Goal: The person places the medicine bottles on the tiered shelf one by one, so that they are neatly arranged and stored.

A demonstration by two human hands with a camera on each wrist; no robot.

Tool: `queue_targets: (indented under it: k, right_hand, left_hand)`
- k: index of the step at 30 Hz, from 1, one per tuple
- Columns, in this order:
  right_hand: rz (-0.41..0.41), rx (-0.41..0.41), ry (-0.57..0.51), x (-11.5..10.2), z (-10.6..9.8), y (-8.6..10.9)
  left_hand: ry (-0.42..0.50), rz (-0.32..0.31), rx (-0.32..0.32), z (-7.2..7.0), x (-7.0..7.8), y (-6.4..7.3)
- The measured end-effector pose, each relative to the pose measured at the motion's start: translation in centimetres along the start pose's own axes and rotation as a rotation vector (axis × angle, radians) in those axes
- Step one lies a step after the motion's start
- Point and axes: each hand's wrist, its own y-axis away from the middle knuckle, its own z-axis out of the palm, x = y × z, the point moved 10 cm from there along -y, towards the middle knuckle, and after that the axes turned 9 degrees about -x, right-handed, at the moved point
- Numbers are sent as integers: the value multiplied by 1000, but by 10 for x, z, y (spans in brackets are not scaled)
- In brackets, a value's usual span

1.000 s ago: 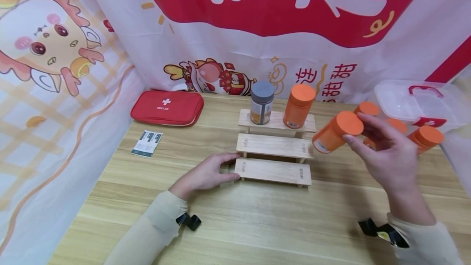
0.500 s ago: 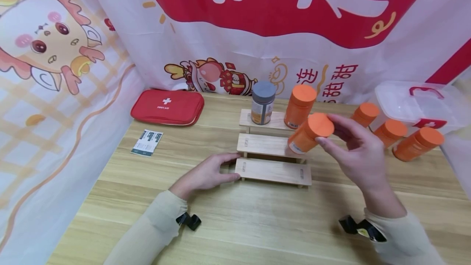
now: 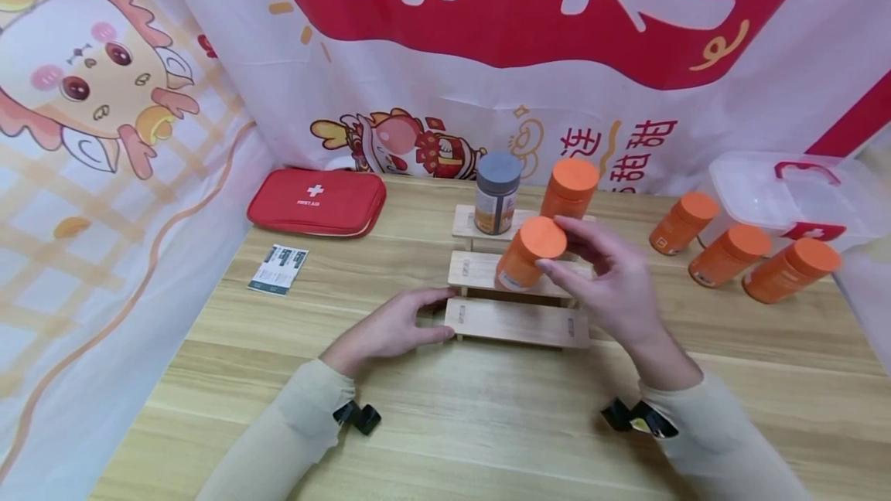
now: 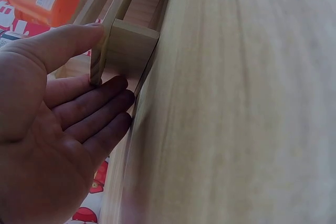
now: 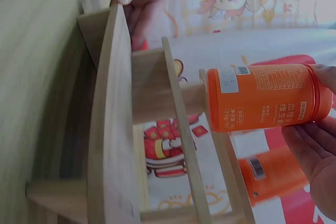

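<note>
My right hand (image 3: pixel 612 277) holds an orange bottle (image 3: pixel 531 253) by its lid, between thumb and fingers. The bottle tilts slightly over the middle step of a three-step wooden stand (image 3: pixel 515 323); in the right wrist view its base is apart from that board. My left hand (image 3: pixel 407 323) pinches the left end of the lowest step, thumb at the front edge and index finger behind. In the left wrist view the other fingers (image 4: pixel 100 114) lie beside the stand's leg. On the top step stand a grey-lidded bottle (image 3: pixel 497 192) and another orange bottle (image 3: pixel 569 188), partly hidden.
Several other orange bottles (image 3: pixel 727 255) stand on the right of the wooden table (image 3: pixel 487 424), before a clear plastic box (image 3: pixel 752 184). A red first-aid pouch (image 3: pixel 316 203) and a small printed card (image 3: pixel 278 269) lie on the left. Printed cloth (image 3: pixel 501 91) hangs behind.
My right hand has carried the orange bottle leftward from beside the other bottles to over the middle step. My left hand has stayed at the stand's end.
</note>
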Motion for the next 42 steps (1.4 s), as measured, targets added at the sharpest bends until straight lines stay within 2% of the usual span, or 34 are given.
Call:
queue_targets:
  k: [8, 16, 22, 31, 42]
  right_hand:
    - [0, -38, 6, 4, 24, -11]
    - [75, -45, 66, 12, 37, -17]
    - [125, -49, 103, 15, 42, -22]
    - [131, -58, 155, 15, 48, -25]
    - [150, -56, 131, 18, 49, -24]
  left_hand:
    - [-12, 14, -2, 0, 1, 0]
    - [1, -7, -14, 0, -1, -1]
    - [21, -24, -20, 0, -3, 0]
    - [21, -23, -18, 0, -3, -1]
    - [15, -11, -10, 0, -2, 0]
